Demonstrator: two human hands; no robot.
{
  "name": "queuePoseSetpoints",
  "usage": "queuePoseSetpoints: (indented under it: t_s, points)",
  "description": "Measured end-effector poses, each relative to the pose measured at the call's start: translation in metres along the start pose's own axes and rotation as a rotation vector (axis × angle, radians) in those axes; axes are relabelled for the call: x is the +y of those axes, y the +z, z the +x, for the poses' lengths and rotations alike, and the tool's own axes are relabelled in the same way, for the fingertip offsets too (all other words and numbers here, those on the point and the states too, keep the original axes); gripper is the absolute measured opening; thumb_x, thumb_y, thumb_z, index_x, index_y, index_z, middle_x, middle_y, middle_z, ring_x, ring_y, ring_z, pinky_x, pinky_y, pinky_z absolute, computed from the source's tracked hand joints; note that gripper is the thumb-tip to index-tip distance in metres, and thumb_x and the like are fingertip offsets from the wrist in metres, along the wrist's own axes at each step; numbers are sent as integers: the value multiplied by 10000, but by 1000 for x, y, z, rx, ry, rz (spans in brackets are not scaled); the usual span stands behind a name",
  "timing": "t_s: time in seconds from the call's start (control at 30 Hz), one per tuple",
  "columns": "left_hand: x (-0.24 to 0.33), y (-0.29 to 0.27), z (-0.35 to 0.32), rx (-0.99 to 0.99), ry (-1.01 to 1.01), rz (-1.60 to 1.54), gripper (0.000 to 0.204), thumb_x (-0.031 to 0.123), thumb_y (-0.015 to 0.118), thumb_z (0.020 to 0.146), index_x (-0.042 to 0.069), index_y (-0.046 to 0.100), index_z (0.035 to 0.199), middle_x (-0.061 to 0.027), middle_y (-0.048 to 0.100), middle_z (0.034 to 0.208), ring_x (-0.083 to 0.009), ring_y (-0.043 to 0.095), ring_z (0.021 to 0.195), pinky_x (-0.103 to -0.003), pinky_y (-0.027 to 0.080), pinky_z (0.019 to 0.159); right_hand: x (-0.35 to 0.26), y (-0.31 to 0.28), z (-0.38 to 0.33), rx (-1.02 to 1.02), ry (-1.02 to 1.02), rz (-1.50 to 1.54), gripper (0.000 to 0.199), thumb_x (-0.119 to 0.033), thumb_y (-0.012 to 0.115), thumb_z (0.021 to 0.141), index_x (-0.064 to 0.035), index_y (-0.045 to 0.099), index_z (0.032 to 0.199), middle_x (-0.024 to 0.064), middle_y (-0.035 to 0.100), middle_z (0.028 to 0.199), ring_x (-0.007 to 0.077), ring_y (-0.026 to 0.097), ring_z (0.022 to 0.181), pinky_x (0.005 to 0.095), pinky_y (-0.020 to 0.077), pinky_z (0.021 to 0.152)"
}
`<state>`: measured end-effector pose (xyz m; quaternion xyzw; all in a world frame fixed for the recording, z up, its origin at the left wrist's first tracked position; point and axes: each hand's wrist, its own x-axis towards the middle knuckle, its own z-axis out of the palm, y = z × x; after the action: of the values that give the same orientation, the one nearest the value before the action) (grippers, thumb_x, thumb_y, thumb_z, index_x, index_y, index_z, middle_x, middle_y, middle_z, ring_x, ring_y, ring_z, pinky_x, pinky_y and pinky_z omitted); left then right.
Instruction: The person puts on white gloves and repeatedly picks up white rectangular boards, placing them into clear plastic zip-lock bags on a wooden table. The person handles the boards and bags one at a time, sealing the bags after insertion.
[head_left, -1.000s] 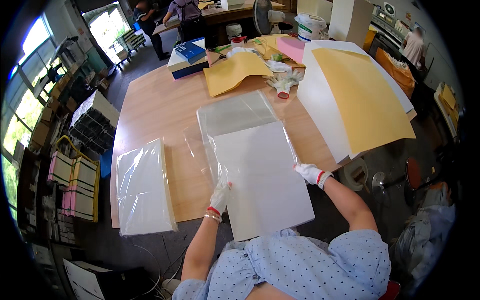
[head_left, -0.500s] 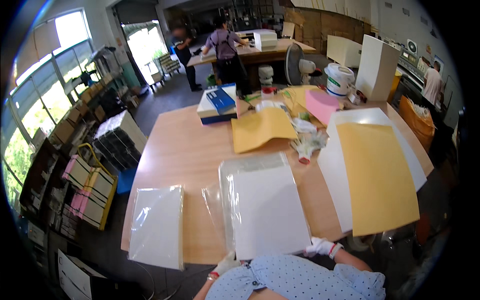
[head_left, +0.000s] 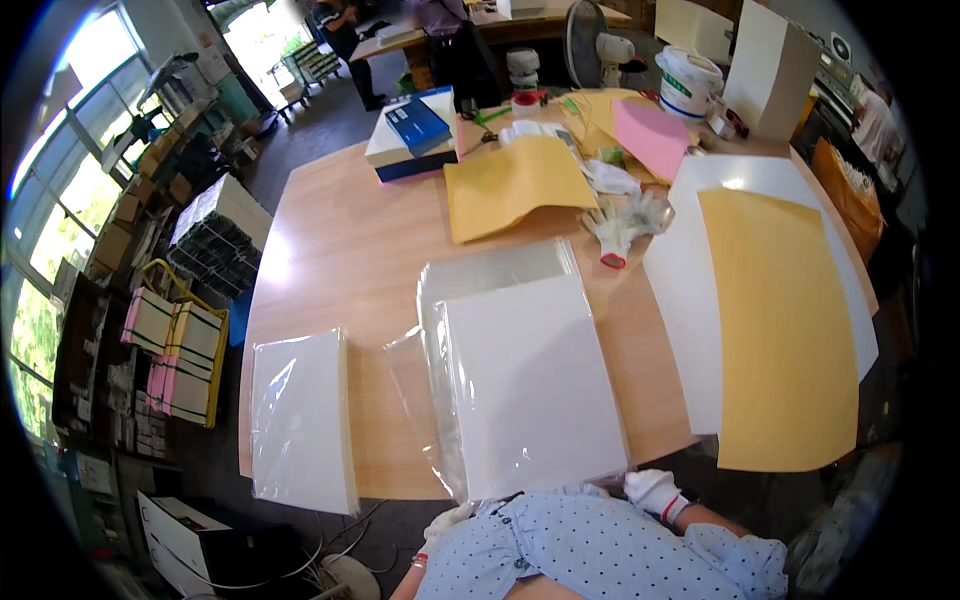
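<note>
A stack of white paper (head_left: 530,390) lies in front of me, partly inside a clear plastic bag (head_left: 437,300) that spreads past its left and far edges. My left hand (head_left: 445,522), in a white glove, is at the near left corner of the stack; its fingers are mostly hidden by the shirt. My right hand (head_left: 655,493), also gloved, is beside the near right corner with its fingers curled in. Whether it grips the bag's edge I cannot make out. Left of these lies a plastic-wrapped white paper pack (head_left: 300,420).
To the right, a yellow-brown sheet (head_left: 785,330) lies over large white sheets (head_left: 685,290). Farther back are a folded yellow-brown sheet (head_left: 515,185), a loose glove (head_left: 612,235), a blue book (head_left: 418,125) on a stack, a white bucket (head_left: 688,85) and a fan (head_left: 583,45). Two people stand beyond.
The view has tilted down, so the table's things sit higher in the picture. The bag's left side lies more ruffled. My right hand has its fingers more curled near the corner.
</note>
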<state>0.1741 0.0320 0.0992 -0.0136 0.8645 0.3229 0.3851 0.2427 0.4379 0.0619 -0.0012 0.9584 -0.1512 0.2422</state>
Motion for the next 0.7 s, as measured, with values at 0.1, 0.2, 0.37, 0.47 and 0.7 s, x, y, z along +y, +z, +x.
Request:
queuePoseSetpoints:
  t_s: [0.1, 0.2, 0.37, 0.47, 0.7]
  points:
    - [-33, 20, 20, 72, 201, -64, 305, 354, 534, 833, 59, 543, 912, -159, 605, 889, -327, 602, 869, -415, 447, 722, 5, -2, 3, 30, -99, -15, 294, -330, 466, 831, -108, 613, 707, 173, 627, 649, 359, 628, 585, 504, 480, 499]
    - [-21, 18, 25, 238, 218, 29, 181, 227, 563, 819, 52, 557, 866, -189, 590, 789, -345, 606, 774, -421, 457, 653, 6, -31, 17, 137, -179, -41, 240, -277, 494, 800, -98, 621, 703, 159, 630, 675, 352, 623, 627, 474, 483, 543]
    - [-32, 36, 10, 379, -12, 40, 248, 301, 562, 863, 63, 579, 797, -126, 587, 635, -276, 576, 570, -405, 448, 563, -6, -4, 2, 36, 218, 51, 282, -363, 494, 796, -128, 647, 774, 162, 650, 805, 352, 627, 765, 469, 482, 672]
    - [-73, 59, 15, 195, -23, -488, 289, 317, 510, 930, 58, 586, 828, -65, 585, 639, -132, 547, 528, -320, 443, 494, -17, -6, -14, 141, 323, 205, 295, -391, 490, 788, -165, 672, 843, 135, 665, 861, 344, 630, 825, 472, 487, 718]
    - [-77, 63, 11, -28, 49, -913, 383, 359, 455, 958, 10, 609, 1001, -86, 624, 827, -173, 613, 679, -310, 524, 641, -152, 19, -5, 709, -331, 383, 73, -126, 637, 729, -66, 597, 740, 127, 575, 775, 307, 563, 750, 410, 462, 676]
